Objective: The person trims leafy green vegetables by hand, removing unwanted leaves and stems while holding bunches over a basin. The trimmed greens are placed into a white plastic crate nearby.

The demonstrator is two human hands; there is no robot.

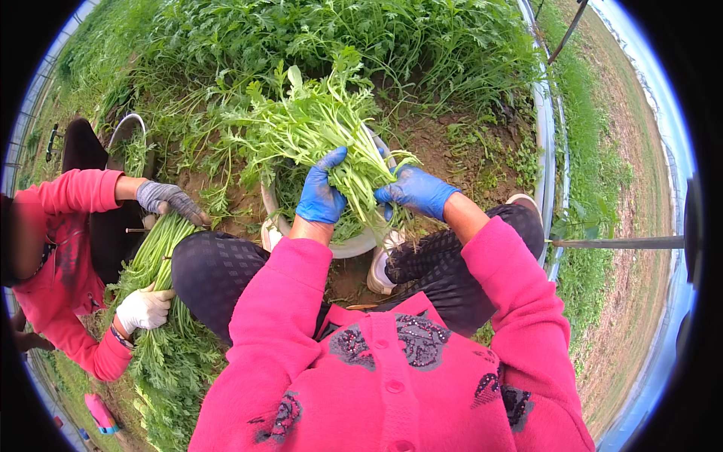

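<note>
A bunch of leafy green stems [339,135] lies across both my hands, its leaves up and to the left, its cut or root ends toward the lower right. My left hand [323,189], in a blue glove, is closed around the left side of the stems with the thumb on top. My right hand [418,191], also blue-gloved, grips the stem ends on the right. Below the bunch stands a round, pale-rimmed tub [353,247] between my feet, with loose greens inside; the bunch hides part of it.
At left a co-worker's gloved hands [144,308] hold a large bundle of greens [169,243] beside my left knee. Dense leafy plants [339,28] grow ahead. A white pipe [545,141] edges the bed at right, near a metal pole [621,243]. Another tub [129,121] stands at left.
</note>
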